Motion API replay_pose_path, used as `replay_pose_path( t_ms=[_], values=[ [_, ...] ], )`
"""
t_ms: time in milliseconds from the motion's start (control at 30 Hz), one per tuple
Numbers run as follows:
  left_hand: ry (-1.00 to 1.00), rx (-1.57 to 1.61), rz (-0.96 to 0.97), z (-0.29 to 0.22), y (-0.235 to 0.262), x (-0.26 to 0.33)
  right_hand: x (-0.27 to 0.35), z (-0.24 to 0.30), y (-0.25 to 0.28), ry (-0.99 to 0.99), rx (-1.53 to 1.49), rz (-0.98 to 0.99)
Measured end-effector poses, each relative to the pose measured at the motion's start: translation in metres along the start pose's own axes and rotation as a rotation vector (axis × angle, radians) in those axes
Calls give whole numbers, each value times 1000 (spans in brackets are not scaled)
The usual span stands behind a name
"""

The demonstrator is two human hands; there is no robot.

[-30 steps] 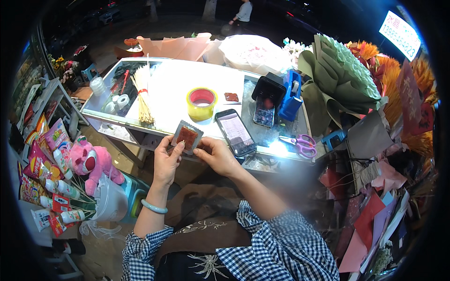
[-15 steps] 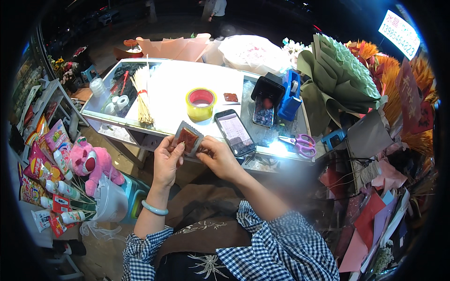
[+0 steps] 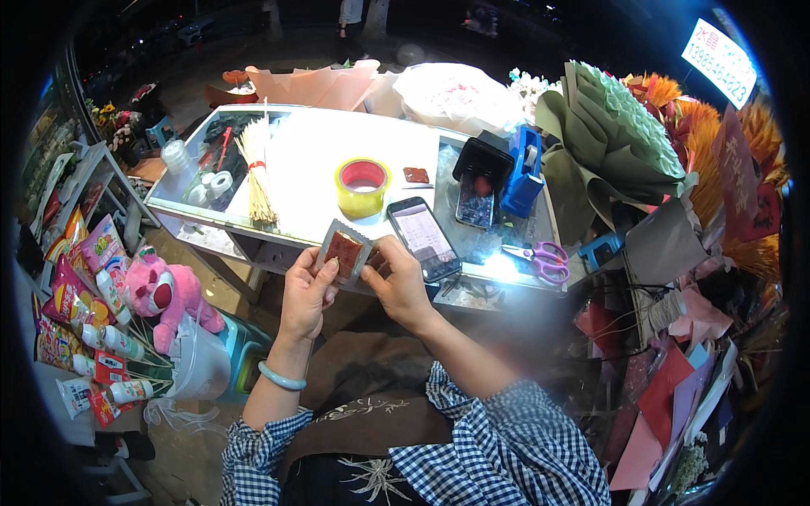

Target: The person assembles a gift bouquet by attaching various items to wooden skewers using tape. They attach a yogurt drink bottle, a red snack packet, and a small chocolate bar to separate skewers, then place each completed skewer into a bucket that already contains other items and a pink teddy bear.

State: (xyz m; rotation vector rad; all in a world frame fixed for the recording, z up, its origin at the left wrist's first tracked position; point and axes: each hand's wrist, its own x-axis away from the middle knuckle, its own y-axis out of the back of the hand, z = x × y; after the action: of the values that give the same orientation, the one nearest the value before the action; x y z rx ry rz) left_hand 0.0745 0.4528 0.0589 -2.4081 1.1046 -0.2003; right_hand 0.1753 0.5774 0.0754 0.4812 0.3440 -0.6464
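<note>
Between both hands, over the near edge of the white table, is a small sealed sachet with clear, crimped edges and a reddish-brown filling. My left hand grips its left side, thumb on top. The fingers of my right hand are closed on its lower right edge, with the fingertips partly hidden. Just beyond the sachet stands a yellow roll of tape. A phone with a lit screen lies beside my right hand. Farther back on the table rests a similar small reddish-brown packet.
A bundle of thin sticks lies on the table's left. Purple scissors, a blue tape dispenser and a black box are at right. A pink plush toy sits left; wrapped bouquets stand at right.
The sachet has turned slightly and moved a little to the right. My right hand has shifted up along its edge. In the background, a person has moved left.
</note>
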Motion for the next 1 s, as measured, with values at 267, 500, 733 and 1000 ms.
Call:
replay_pose_path(
  t_ms=[267,500,733,1000],
  values=[
    [-72,-14,-83,0,-3,-3,6,-9,-3,-150,-224,71],
    [-116,-142,-121,4,-10,1,9,-11,-4,-314,-371,230],
    [-228,-144,-125,5,-12,2,11,-14,-12,-245,-240,-108],
    [-221,-102,-126,8,-14,4,16,-14,-8,-273,-438,55]
  ],
)
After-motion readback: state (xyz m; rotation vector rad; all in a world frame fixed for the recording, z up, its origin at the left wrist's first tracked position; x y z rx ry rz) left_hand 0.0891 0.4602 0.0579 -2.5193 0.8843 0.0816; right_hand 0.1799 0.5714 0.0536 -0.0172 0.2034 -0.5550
